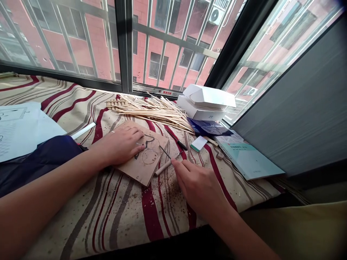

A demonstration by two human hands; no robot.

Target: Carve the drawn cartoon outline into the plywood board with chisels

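My left hand [121, 144] lies flat on a square wooden board [132, 169], fingers stretched over its upper left part. Dark curved lines and a round outline are marked or cut into the board's face. In my right hand [199, 184], pinched between thumb and fingers, is a slim carving tool [165, 152] with a dark metal shaft. Its tip meets the board near the right edge; its handle is hidden in the hand. A second tool with a pale round handle [163, 168] lies beside the board, under the shaft.
Thin wooden sticks [157, 110] are heaped by the window. Right of them are a white box [207, 108], a blue packet [208, 127], an eraser [198, 143], a black pen [181, 144] and a book [249, 159]. Wood crumbs dot the striped cloth [108, 216]. Papers [24, 126] lie left.
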